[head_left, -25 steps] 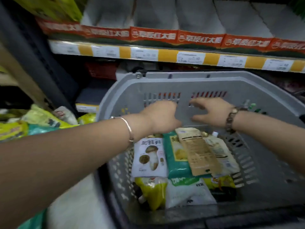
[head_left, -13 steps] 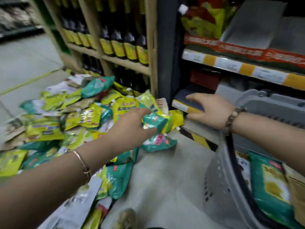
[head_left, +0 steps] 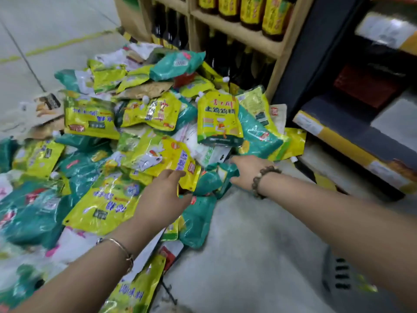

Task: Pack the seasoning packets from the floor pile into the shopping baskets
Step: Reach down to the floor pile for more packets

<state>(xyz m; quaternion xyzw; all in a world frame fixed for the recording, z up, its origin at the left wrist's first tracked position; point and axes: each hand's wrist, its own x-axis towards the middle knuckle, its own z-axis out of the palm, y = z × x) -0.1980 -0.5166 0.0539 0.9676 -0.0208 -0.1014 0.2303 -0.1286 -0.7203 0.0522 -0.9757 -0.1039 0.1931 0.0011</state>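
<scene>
A big pile of seasoning packets (head_left: 144, 114), mostly yellow and teal, covers the floor on the left and centre. My left hand (head_left: 161, 197) is at the pile's near edge and pinches the lower corner of a yellow packet with a white chicken picture (head_left: 162, 158), thumb on top. My right hand (head_left: 247, 170), with a bead bracelet on the wrist, reaches to the pile's right edge and grips a crumpled teal packet (head_left: 214, 178). Only a corner of the grey shopping basket (head_left: 338, 274) shows at the lower right, partly behind my right forearm.
A wooden shelf of dark bottles with yellow labels (head_left: 248, 12) stands behind the pile. A dark store shelf with a yellow price strip (head_left: 334, 136) runs along the right. Bare grey floor (head_left: 248, 256) lies between the pile and the basket.
The view has swung from the basket to the pile. My left hand let go of a teal packet and took a yellow one; my right hand left the shelf edge and gripped a teal packet.
</scene>
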